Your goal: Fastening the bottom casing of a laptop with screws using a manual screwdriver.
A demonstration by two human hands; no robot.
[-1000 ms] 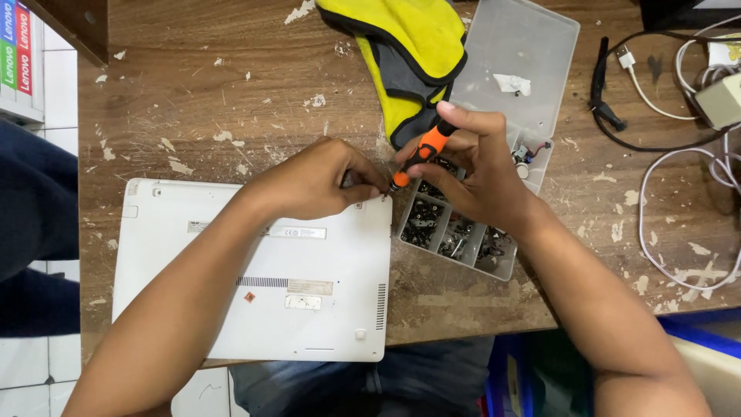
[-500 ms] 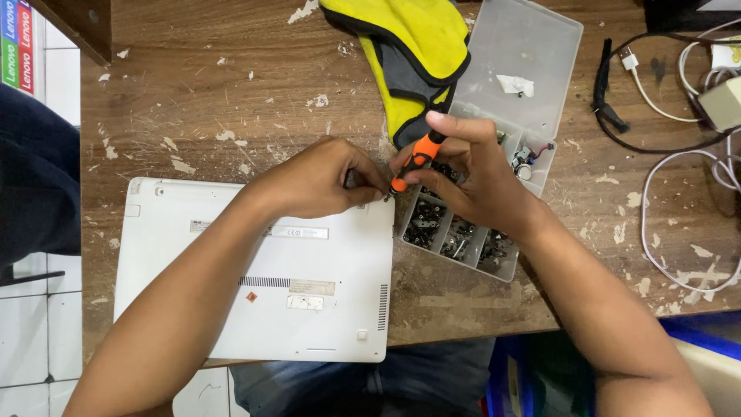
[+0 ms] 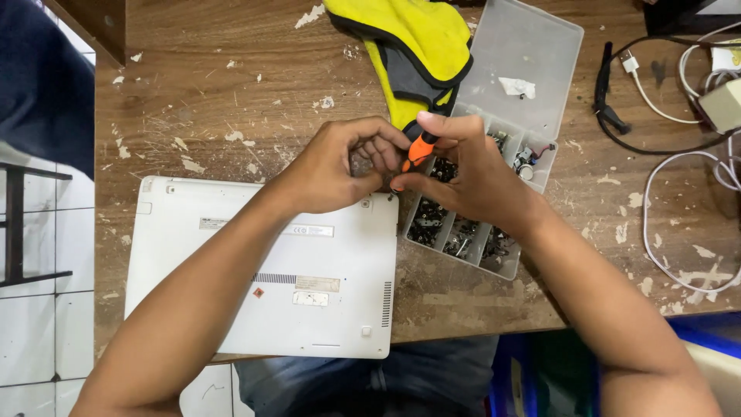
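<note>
A white slim laptop [image 3: 262, 278] lies upside down on a scuffed wooden bench [image 3: 231, 93], filling the lower left of the frame. On its pale underside sit several small rectangular labels: a long white one near the upper middle, a striped strip with a tiny red-and-white sticker at the centre, and a grey patch beside it.

At the laptop's upper right corner, near the frame's centre, the two hands meet. The right hand [image 3: 478, 177] has its fingers closed around a small screwdriver with an orange and black handle [image 3: 419, 150], tip pointing down at the corner. The left hand [image 3: 340, 170] has its fingers curled and pinched together just beside the tip; what they pinch is hidden.

Just right of the hands, touching the laptop's edge, lies a clear plastic compartment box [image 3: 532, 62], lid open toward the upper right, its lower cells holding dark screws. A yellow cloth with black edging [image 3: 409, 38] lies at the top centre. White and black cables [image 3: 679, 85] loop along the right edge. Bare wood remains open at the upper left and lower right.
</note>
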